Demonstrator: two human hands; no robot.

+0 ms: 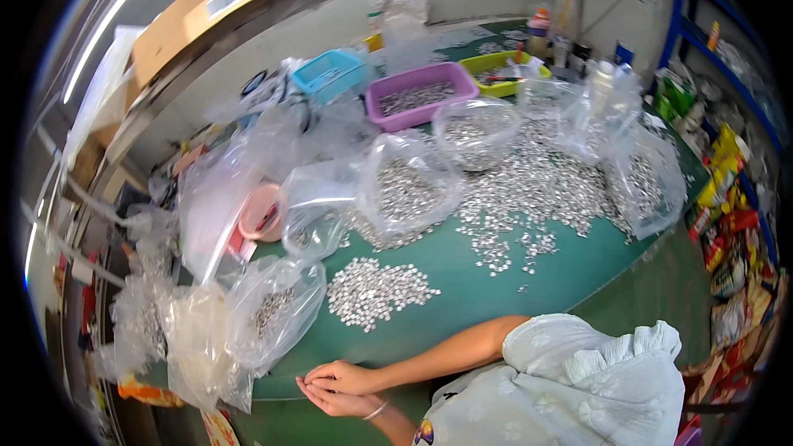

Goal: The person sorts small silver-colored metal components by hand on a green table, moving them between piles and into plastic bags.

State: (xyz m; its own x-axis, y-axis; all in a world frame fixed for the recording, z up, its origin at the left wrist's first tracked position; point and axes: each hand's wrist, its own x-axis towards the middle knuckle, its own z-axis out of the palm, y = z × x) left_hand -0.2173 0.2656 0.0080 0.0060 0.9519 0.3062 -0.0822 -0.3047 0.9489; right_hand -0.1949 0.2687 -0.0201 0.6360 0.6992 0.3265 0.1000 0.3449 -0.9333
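Observation:
My hands are together at the near edge of the green table. My right hand [347,377] lies on top, its fingers curled down over the left. Beneath it is my left hand [339,402], palm turned up and fingers cupped, with a pale band [376,410] on the wrist. Whatever is between them, if anything, is hidden. Just beyond lies a loose pile of small silvery metal pieces [372,291]. Beside it on the left, an open clear plastic bag [277,314] has more such pieces inside.
Further back, a large spread of silvery pieces [545,182] surrounds several clear bags [409,186]. Purple [396,122], blue [330,74] and yellow-green [496,87] trays stand behind, with a pink tub [261,213] at left. A shelf [248,29] overhangs the back; a blue rack [727,66] stands at right.

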